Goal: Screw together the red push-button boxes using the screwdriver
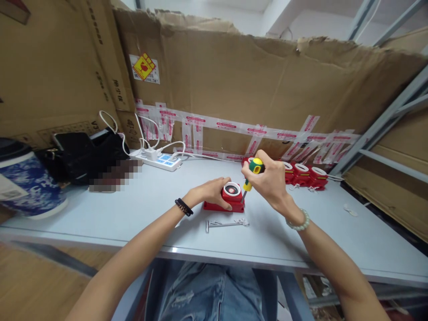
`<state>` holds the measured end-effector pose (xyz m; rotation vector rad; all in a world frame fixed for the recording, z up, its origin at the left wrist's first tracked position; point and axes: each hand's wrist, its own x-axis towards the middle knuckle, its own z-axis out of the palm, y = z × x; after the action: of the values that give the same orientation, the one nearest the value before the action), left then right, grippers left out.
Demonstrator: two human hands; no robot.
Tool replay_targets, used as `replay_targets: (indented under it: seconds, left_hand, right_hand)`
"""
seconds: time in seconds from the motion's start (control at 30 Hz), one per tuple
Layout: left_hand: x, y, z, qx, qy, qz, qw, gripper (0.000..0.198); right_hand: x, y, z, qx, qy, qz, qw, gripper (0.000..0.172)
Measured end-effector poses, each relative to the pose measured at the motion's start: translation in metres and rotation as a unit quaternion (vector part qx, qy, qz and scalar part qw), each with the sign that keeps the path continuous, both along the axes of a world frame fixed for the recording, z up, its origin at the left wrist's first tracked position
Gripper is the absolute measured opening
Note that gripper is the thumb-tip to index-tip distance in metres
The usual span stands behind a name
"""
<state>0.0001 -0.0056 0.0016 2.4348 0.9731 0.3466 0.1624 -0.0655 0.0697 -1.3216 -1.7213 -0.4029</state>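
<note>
head view: the red box [238,207] sits on the table [150,203], between the two hands and near the front edge. a white ring [232,189] with a dark centre stands on its top. the left hand [214,192] grasps the box from its left side, thumb along the near face, fingers bent toward the far side. the right hand [269,176] is clenched around the green and yellow handle of a screwdriver [257,167]; the shaft slants down to the right end of the box's base. whether the tip sits in a screw cannot be told.

a metal t-shaped tool [224,225] lies just in front of the box, with screws [216,222] beside its crossbar and small white pieces at its right end. similar red boxes [301,177] stand in a row at the back, partly hidden by the right hand. a power strip [163,162] with white cables lies at the back left, near a black bag [115,145]. a blue and white cup [31,185] stands at far left. taped cardboard [234,80] rises behind the table.
</note>
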Motion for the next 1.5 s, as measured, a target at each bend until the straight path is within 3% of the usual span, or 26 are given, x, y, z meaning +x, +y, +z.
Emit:
replay_targets:
  seconds: [0.13, 0.3, 0.43, 0.53, 0.6, 0.7, 0.83, 0.93, 1.03, 1.17, 1.27, 1.5]
  left_hand:
    - [-0.001, -0.001, 0.002, 0.007, 0.004, 0.017, 1.000, 0.058]
    - [-0.005, -0.001, -0.001, 0.020, -0.009, 0.061, 0.998, 0.066]
    - [-0.007, 0.003, -0.007, 0.074, -0.045, 0.186, 0.979, 0.081]
    - [-0.011, 0.009, -0.009, 0.119, -0.058, 0.291, 0.947, 0.071]
    - [-0.017, 0.012, -0.009, 0.116, -0.060, 0.313, 0.941, 0.065]
    - [-0.028, 0.011, -0.003, 0.103, -0.066, 0.289, 0.949, 0.060]
    - [-0.035, 0.002, 0.007, 0.063, -0.087, 0.213, 0.971, 0.050]
    - [-0.033, -0.001, 0.011, 0.128, -0.085, 0.195, 0.969, 0.046]
    - [-0.029, 0.004, 0.005, 0.197, -0.077, 0.105, 0.972, 0.045]
    - [-0.025, 0.013, -0.008, 0.117, -0.075, -0.005, 0.990, 0.047]
    - [-0.022, 0.014, -0.013, 0.084, -0.095, -0.009, 0.992, 0.050]
    - [-0.012, 0.005, -0.015, 0.157, -0.049, 0.065, 0.984, 0.050]
  right_hand:
    - [0.010, 0.001, 0.004, -0.001, 0.036, 0.025, 0.999, 0.025]
    - [0.017, -0.017, 0.020, 0.098, 0.071, 0.031, 0.992, 0.023]
    - [0.021, -0.031, 0.024, 0.126, 0.074, 0.026, 0.989, 0.022]
    - [0.026, -0.032, 0.018, 0.122, 0.078, 0.027, 0.989, 0.020]
    - [0.029, -0.028, 0.012, 0.111, 0.087, 0.029, 0.990, 0.019]
    - [0.031, -0.022, 0.007, 0.084, 0.103, 0.042, 0.990, 0.017]
    - [0.032, -0.019, 0.004, 0.059, 0.118, 0.066, 0.989, 0.018]
    - [0.031, -0.020, 0.000, 0.048, 0.123, 0.082, 0.988, 0.017]
    - [0.028, -0.022, -0.005, 0.035, 0.112, 0.099, 0.988, 0.017]
    - [0.022, -0.027, -0.011, 0.004, 0.095, 0.134, 0.986, 0.015]
    - [0.016, -0.032, -0.014, -0.006, 0.081, 0.149, 0.986, 0.014]
    - [0.001, -0.033, -0.026, -0.008, 0.087, 0.173, 0.981, 0.013]
